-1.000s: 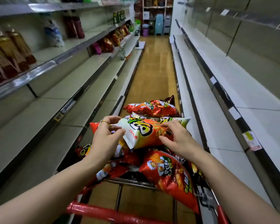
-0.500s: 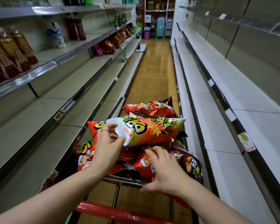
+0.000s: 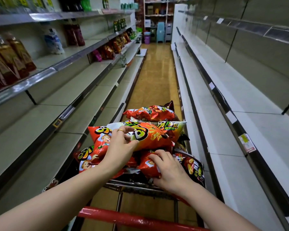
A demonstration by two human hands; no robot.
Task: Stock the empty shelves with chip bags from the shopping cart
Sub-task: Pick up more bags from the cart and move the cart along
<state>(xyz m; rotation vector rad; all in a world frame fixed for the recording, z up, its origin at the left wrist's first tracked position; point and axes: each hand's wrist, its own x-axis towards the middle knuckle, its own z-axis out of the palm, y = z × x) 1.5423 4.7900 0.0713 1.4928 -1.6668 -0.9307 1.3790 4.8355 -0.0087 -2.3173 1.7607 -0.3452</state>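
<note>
Both hands on chip bags in the cart.
Left hand [image 3: 122,147] fingers pinch the near edge of the top bag [image 3: 154,136]; right hand [image 3: 171,171] fingers curl round a red bag [image 3: 148,166] just below. Both bags lie on the pile in the cart [image 3: 140,186]. Shelves [image 3: 240,130] run close along the right; aisle [image 3: 157,72] ahead is open.

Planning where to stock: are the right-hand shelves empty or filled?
Empty: the right-hand shelves show bare white surfaces, with only price tags along their front edges.

Brown bottles [image 3: 12,60], plastic stools [image 3: 160,32], glossy floor [image 3: 157,77]
</note>
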